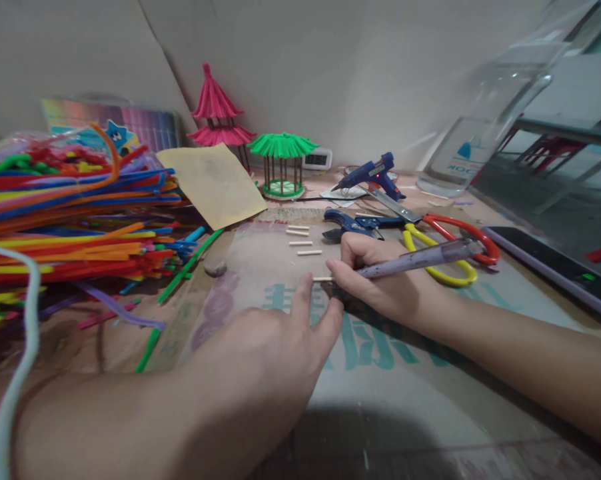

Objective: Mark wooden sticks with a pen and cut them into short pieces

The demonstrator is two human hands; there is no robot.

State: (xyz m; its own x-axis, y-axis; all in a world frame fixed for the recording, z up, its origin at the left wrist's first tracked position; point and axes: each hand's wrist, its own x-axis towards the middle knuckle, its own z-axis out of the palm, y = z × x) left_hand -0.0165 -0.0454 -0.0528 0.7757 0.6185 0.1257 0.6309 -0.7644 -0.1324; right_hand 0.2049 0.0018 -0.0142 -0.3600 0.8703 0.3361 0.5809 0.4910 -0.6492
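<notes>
My right hand [390, 280] grips a purple pen [420, 258] whose tip is hidden behind the fingers. My left hand [268, 353] reaches in from the lower left, its index fingertip and thumb steadying a short wooden stick [322, 279] on the work surface. The pen hand is right at the other end of this stick. Several more short sticks [309, 253] lie in a loose column just beyond the hands. Behind my right hand are blue cutters [348, 220] and scissors [440, 277] with red and yellow handles.
Bundles of coloured pipe cleaners [70, 253] fill the left side, beside a yellowish paper square [218, 183]. At the back stand a pink pagoda model [215, 110], a green-roofed pavilion [284, 148] and a blue glue gun [373, 175]. A phone [555, 267] and clear bottle [465, 140] are right.
</notes>
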